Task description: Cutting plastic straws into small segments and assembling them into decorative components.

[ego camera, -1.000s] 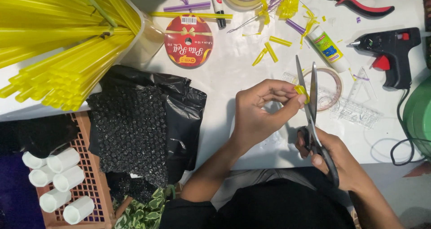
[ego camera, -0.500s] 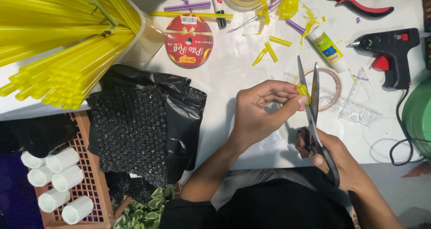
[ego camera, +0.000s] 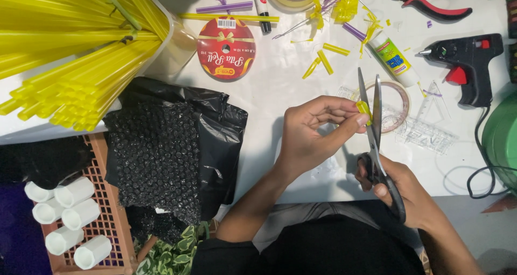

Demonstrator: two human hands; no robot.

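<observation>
**Scissors barely open now**

From what I see, the blades have narrowed since half a second ago. Round red ribbon card (ego camera: 225, 49) on the table (ego camera: 280, 86); left hand (ego camera: 312, 132) fingers pinching the yellow straw piece (ego camera: 364, 111), right hand (ego camera: 401, 191) gripping the scissors (ego camera: 375, 140); white glue tube (ego camera: 395, 59) beyond.

Bright, even overhead light flooded the white table (ego camera: 269, 86), casting soft shadows beneath the left hand (ego camera: 312, 132). Glare washed the yellow straws (ego camera: 64, 43); the frame stayed sharp, darkening at lower corners.

The yellow straws (ego camera: 70, 43) run off the left edge, and the green basin (ego camera: 503, 140) off the right.
</observation>
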